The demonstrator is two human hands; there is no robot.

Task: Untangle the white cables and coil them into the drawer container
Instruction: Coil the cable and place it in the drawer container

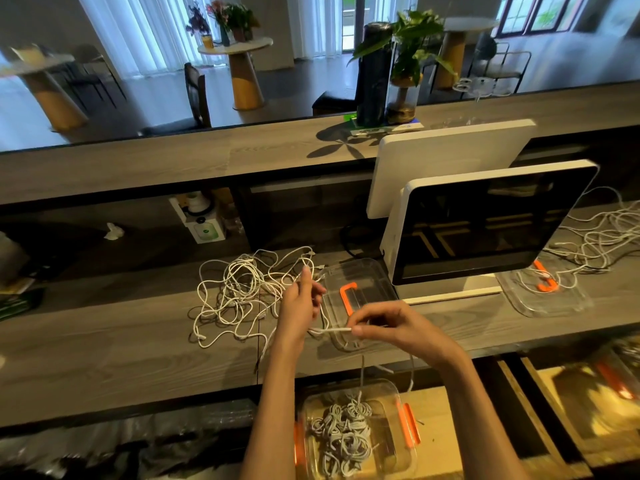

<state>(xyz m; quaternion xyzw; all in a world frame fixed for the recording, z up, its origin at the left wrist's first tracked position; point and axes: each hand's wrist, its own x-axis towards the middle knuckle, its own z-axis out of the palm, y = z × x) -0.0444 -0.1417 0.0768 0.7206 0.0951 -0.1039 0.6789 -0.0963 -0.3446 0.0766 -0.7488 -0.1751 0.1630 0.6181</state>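
Near the middle of the frame, both hands work a single white cable (329, 330) above the wooden tabletop (121, 341). The right hand (388, 327) pinches the cable between thumb and curled fingers, its grip clamped on the strand's end just right of centre. The left hand (301, 303), just to the left, is raised with its fingers curled round the same strand, which runs from it across to the right hand. From the left hand the cable leads back into the tangle of white cables (242, 292), which lies on the tabletop left of centre, touching nothing but the wood and the edge of the clear lid.

That clear lid with an orange clasp (356, 289) lies on the tabletop directly behind the hands. Below the hands, at the lower centre of the frame, the clear container (391, 403) sits in the open drawer (450, 427) with coiled cables (343, 434) heaped inside; two loose strands hang from the hands down toward it.

At the right edge of the frame a second heap of white cables (602, 237) spreads over the tabletop beside a white-framed monitor (485, 223).
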